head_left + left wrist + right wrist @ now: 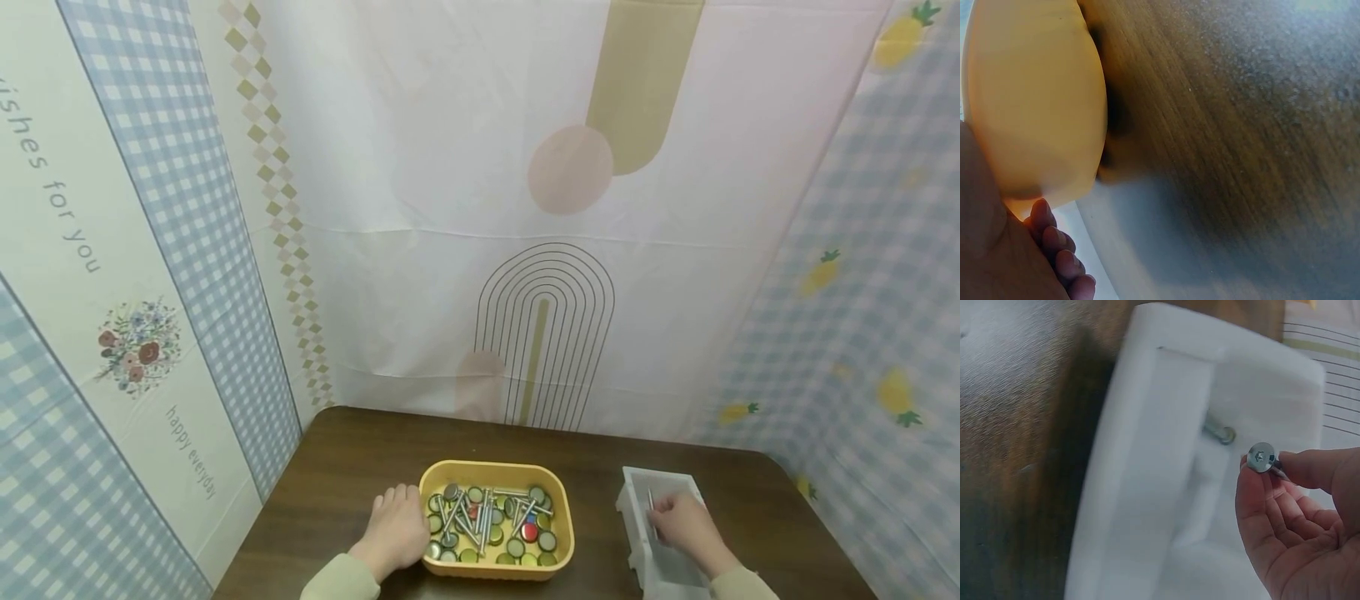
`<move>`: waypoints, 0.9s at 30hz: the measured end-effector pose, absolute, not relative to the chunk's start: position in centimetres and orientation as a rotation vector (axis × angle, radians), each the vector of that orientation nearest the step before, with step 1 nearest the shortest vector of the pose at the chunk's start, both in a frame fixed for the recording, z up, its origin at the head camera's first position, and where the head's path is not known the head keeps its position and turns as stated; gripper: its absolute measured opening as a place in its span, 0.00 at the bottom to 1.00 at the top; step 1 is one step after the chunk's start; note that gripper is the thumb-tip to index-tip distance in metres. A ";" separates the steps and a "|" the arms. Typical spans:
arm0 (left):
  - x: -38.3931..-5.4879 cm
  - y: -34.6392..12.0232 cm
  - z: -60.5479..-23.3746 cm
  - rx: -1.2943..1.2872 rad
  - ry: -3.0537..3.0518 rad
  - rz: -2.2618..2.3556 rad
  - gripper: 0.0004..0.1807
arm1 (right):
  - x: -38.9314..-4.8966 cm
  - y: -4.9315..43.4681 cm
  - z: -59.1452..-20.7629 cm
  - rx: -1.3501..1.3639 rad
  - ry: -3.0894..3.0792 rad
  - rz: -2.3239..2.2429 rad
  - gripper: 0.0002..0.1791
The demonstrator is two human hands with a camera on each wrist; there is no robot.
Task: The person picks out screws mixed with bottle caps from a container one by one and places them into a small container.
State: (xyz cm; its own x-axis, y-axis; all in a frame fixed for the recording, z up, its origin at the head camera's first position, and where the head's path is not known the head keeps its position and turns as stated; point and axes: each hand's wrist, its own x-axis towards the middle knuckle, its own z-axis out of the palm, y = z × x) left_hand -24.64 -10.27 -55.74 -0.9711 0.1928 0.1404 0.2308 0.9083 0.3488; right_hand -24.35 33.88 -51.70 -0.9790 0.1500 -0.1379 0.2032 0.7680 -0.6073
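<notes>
At the right side of the brown wood-grain table (360,450), over the open top of a white rectangular plastic bin (1141,425), the right hand (1310,519) pinches a silver metal bolt with a flat round head (1261,457). The bolt sits between the tips of thumb and forefinger, its recessed head just clear of the forefinger's end and facing the wrist camera; the shank is mostly hidden there. The other fingers curl loosely beneath. A second silver bolt (1227,435) lies in the bin near its side wall, apart from the fingertips.

To the left, the left hand (397,525) rests against the side of a yellow rounded plastic basin (491,571), its fingers together and relaxed; its thumb cannot be made out. The basin holds loose silver bolts (486,521) mixed with round metal caps (529,532), red, green and yellow among them.
</notes>
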 end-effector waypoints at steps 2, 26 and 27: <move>-24.7 -10.3 -55.8 -0.327 -2.968 -0.558 0.10 | -24.2 34.0 -52.1 0.274 2.899 -0.957 0.08; -24.5 -10.3 -55.4 -0.335 -2.985 -0.577 0.11 | -23.9 34.1 -53.6 0.186 2.967 -0.945 0.13; -24.5 -10.3 -55.4 -0.332 -2.991 -0.581 0.11 | -23.9 34.1 -53.6 0.180 2.970 -0.946 0.13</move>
State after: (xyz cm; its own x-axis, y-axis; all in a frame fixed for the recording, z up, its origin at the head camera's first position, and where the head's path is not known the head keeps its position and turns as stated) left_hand -24.51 -10.27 -55.41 -0.9736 0.1969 0.1157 0.2259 0.9049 0.3608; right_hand -23.87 34.13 -53.62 -0.9931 0.1040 -0.0532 0.1157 0.8096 -0.5755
